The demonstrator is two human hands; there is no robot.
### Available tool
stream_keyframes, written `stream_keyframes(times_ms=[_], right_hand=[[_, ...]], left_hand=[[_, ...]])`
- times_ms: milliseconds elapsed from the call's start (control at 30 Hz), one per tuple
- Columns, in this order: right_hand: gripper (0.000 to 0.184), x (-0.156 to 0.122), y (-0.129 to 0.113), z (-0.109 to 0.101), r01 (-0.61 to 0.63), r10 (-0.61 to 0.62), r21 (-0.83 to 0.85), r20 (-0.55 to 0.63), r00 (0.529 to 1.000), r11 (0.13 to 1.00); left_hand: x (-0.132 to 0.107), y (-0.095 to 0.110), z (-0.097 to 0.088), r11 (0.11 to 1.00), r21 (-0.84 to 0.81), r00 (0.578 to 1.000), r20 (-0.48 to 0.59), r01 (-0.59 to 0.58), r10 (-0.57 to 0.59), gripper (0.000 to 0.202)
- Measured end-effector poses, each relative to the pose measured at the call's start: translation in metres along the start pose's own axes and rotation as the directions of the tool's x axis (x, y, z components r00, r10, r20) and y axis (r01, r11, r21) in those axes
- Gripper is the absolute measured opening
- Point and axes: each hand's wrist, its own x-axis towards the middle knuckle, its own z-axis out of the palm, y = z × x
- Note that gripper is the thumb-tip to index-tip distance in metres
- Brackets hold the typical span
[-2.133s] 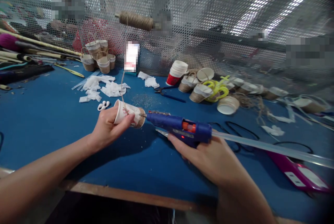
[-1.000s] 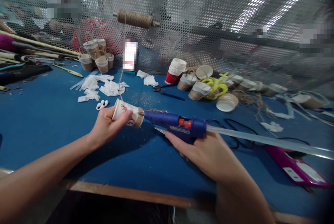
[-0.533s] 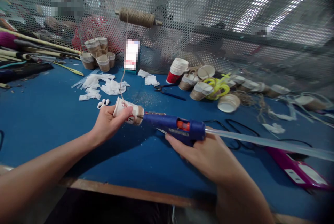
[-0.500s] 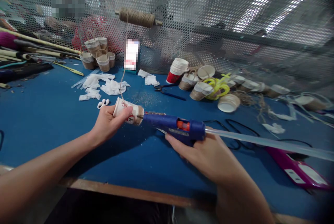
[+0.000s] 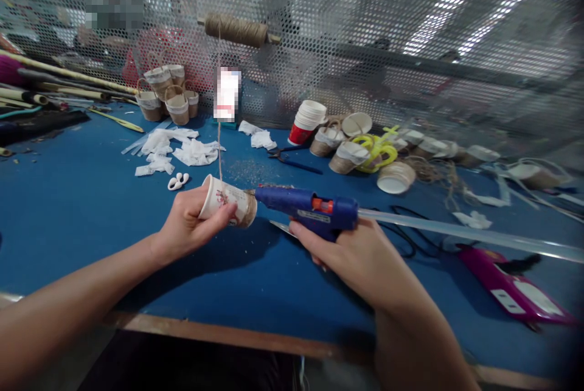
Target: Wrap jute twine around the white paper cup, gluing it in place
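A white paper cup [image 5: 232, 195] lies on its side in my left hand [image 5: 187, 221], its base toward the right. Brown twine [image 5: 250, 208] is wound around the base end. From the cup a strand [image 5: 219, 151] runs up toward the twine spool [image 5: 236, 30] on the mesh. My right hand [image 5: 347, 251] grips a blue hot glue gun [image 5: 305, 208], whose nozzle is at the wound twine; whether it touches I cannot tell. A long clear glue stick [image 5: 438, 236] sticks out of the gun's back. Scissors [image 5: 281, 228] show partly below the gun.
Twine-wrapped cups with handles [image 5: 177, 105] stand at the back left. Stacked paper cups [image 5: 308, 122], pliers [image 5: 298, 163] and a yellow coil [image 5: 378, 154] lie at the back. White fabric pieces [image 5: 194, 151] and white earbuds [image 5: 177, 181] are nearer. A purple power strip [image 5: 506, 287] sits right.
The cup has turned in my left hand, and the glue gun's nozzle has moved up to its upper edge. The twine strand now hangs straighter. The view has shifted slightly.
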Motion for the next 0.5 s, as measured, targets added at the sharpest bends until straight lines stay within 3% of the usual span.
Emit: stream_keyframes(times_ms=[133, 233, 400, 500], right_hand=[[0.028, 0.003, -0.007, 0.000, -0.310, 0.302, 0.277, 0.070, 0.951, 0.910], [0.028, 0.004, -0.007, -0.001, -0.440, 0.401, 0.470, 0.185, 0.897, 0.766], [0.021, 0.013, 0.017, 0.004, -0.484, 0.502, 0.695, 0.202, 0.841, 0.532], [0.024, 0.021, 0.042, 0.014, -0.523, 0.601, 0.670, 0.141, 0.786, 0.527]], left_hand=[[-0.001, 0.001, -0.001, 1.000, -0.004, 0.999, 0.042, 0.010, -0.009, 0.024], [-0.001, 0.001, 0.000, 0.999, -0.020, 0.998, 0.032, 0.046, -0.046, 0.027], [0.000, 0.001, 0.001, 0.951, -0.191, 0.970, 0.039, 0.241, -0.238, 0.027], [0.000, 0.001, 0.001, 0.894, -0.291, 0.938, 0.039, 0.342, -0.346, 0.029]])
